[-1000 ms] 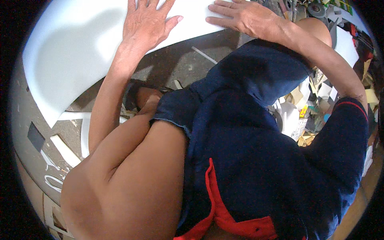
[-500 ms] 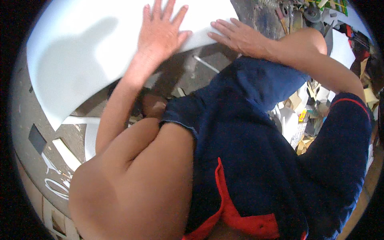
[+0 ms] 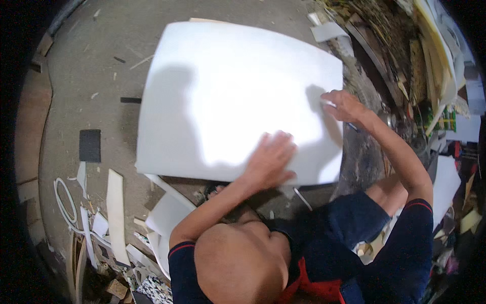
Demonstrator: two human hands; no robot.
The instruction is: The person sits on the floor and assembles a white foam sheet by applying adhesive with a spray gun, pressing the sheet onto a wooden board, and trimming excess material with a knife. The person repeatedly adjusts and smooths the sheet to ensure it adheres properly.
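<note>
A large white sheet, foam-like with one curved far edge (image 3: 238, 101), lies in front of me. My left hand (image 3: 272, 159) rests on its near part, fingers stretched out and a little blurred by motion. At the sheet's right edge, my right hand (image 3: 347, 107) is closed around a slim pen-like tool (image 3: 353, 126). A pale end pokes out by the fingertips and a bluish end below the palm; its exact kind is unclear. Shadows of my head and hand fall on the sheet.
At left on the grey floor (image 3: 114, 50) lie a dark grey rectangular piece (image 3: 90, 145), a cream strip (image 3: 116, 215) and a looped white cord (image 3: 65, 202). Scraps and wood pieces (image 3: 377, 50) are piled along the right. A white rod (image 3: 304, 199) sticks out under the sheet's near edge.
The view has shifted so the whole sheet shows. My right hand, flat on the sheet's near edge before, has moved to its right edge and now holds the slim tool. The left stays on the sheet.
</note>
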